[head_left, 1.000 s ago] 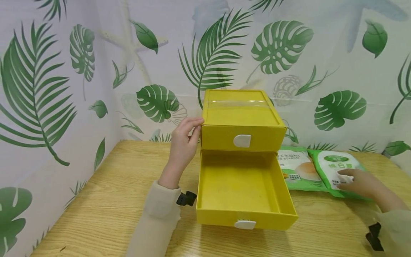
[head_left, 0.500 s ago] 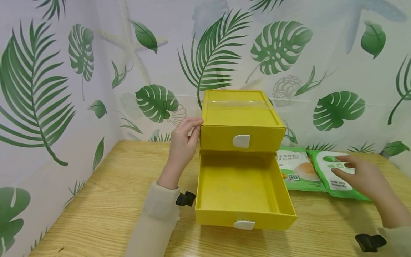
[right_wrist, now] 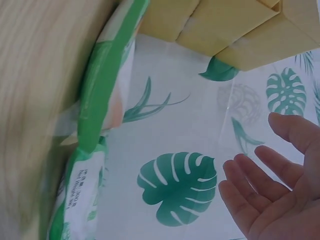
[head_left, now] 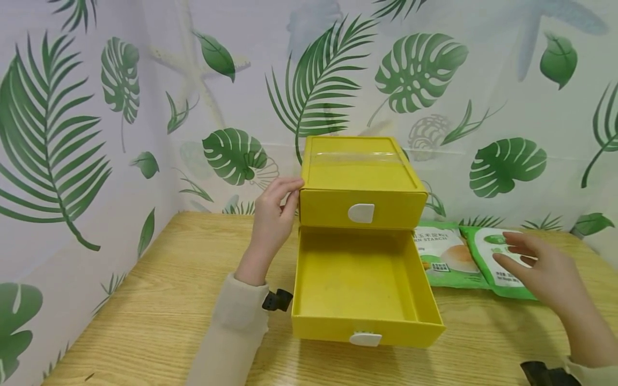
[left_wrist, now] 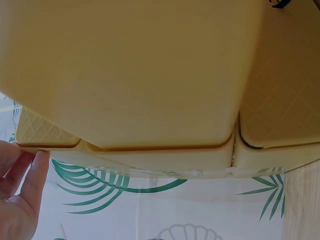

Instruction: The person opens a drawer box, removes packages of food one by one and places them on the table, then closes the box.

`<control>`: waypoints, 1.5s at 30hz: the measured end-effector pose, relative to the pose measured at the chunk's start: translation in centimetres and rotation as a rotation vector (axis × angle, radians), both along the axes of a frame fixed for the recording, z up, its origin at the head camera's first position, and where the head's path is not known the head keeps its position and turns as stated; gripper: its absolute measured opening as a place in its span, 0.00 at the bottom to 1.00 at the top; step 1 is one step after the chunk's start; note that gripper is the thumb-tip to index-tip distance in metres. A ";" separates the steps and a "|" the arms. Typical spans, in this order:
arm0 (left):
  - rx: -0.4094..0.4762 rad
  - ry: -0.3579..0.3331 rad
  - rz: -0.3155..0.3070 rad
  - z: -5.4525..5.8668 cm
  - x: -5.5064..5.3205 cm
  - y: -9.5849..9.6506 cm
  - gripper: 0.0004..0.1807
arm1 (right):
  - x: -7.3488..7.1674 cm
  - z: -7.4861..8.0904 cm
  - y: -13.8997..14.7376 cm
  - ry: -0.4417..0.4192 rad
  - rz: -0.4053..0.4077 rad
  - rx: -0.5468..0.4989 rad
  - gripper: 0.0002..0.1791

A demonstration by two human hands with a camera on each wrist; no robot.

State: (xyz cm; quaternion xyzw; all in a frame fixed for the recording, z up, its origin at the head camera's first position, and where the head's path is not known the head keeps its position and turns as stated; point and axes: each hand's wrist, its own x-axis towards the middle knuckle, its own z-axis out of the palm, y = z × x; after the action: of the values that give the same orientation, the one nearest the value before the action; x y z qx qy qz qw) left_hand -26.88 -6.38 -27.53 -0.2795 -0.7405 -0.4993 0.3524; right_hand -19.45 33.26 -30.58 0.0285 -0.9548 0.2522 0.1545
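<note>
A yellow two-tier drawer box (head_left: 362, 177) stands mid-table in the head view. Its lower drawer (head_left: 357, 279) is pulled out, with bare yellow inside; the upper drawer (head_left: 338, 209) is closed. My left hand (head_left: 272, 217) rests its fingertips on the box's upper left front corner; the left wrist view shows its fairly straight fingers (left_wrist: 34, 182) at the box edge. My right hand (head_left: 552, 271) hovers over a green and white bag (head_left: 502, 268), fingers spread and slightly bent, holding nothing. In the right wrist view the palm and fingers (right_wrist: 257, 182) are apart from the bags.
A second green and white bag, marked corn starch (head_left: 449, 257), lies between the box and the other bag, partly hidden by the box. The wooden table (head_left: 183, 300) meets a leaf-print backdrop (head_left: 232, 86) behind and at the left.
My right hand has lifted from the lower part of the right bag to above its upper part, its forearm shifting nearer. The left hand and the box keep their places.
</note>
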 end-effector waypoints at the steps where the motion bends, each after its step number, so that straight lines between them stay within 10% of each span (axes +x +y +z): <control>1: -0.001 0.000 0.000 0.0 0.0 0.0 0.10 | 0.1 0.1 -0.2 0.004 -0.003 -0.001 0.32; 30: 0.005 0.014 0.003 -0.2 -0.1 0.1 0.10 | 0.3 3.8 -6.0 0.145 0.099 -0.133 0.26; 45: 0.008 0.005 0.001 -0.1 0.0 0.1 0.10 | 4.3 5.4 -10.0 0.380 0.245 -0.074 0.21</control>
State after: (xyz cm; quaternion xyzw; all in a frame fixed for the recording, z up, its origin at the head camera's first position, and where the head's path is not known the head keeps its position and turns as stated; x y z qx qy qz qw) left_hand -26.84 -6.26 -27.60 -0.2789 -0.7378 -0.5016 0.3554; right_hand -15.19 23.24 -25.19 0.1856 -0.8881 0.2938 0.3007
